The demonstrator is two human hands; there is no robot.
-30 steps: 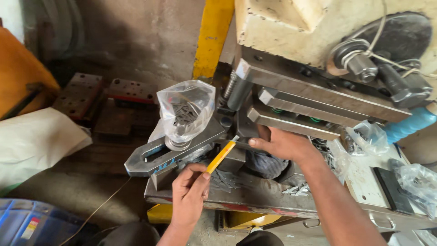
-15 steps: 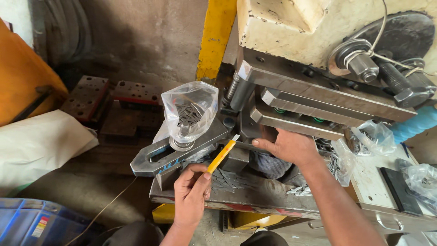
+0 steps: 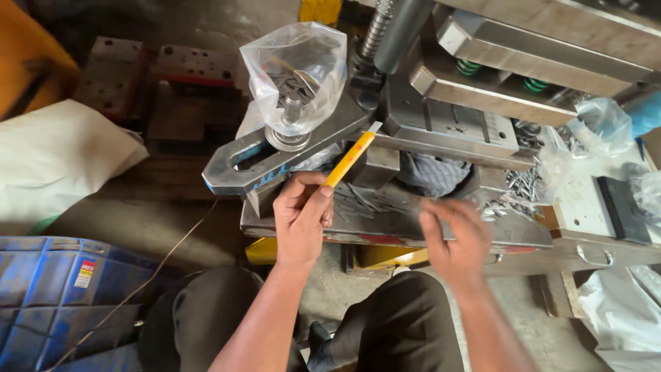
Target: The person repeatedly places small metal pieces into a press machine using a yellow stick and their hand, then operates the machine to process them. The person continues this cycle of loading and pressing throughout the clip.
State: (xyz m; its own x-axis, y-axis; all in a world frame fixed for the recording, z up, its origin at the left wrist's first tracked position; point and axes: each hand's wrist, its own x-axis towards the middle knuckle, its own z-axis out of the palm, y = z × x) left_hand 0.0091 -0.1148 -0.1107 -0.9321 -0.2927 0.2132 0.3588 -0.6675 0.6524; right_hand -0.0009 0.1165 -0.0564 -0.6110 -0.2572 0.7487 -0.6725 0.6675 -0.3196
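My left hand (image 3: pixel 300 215) grips a yellow-handled tool (image 3: pixel 351 158) whose pale tip points up at the steel die block (image 3: pixel 447 124) of a press. My right hand (image 3: pixel 456 234) hovers blurred over the front edge of the press bed (image 3: pixel 385 224), fingers spread and empty. Thin metal strips (image 3: pixel 363 200) lie on the bed between my hands. A slotted steel clamp bar (image 3: pixel 275 155) runs to the left, with a bolt and washer (image 3: pixel 289 131) under a clear plastic bag (image 3: pixel 297 69).
A dark rag (image 3: pixel 430 172) sits under the die. Small metal pieces (image 3: pixel 527 182) are piled at the right beside clear bags (image 3: pixel 599 120). A white sack (image 3: pixel 55 158) and a blue crate (image 3: pixel 62 296) are on the left. Steel blocks (image 3: pixel 165 83) lie behind.
My right hand has drawn back from the die block to the front edge of the bed. The view has come closer and tilted down. My left hand still holds the tool.
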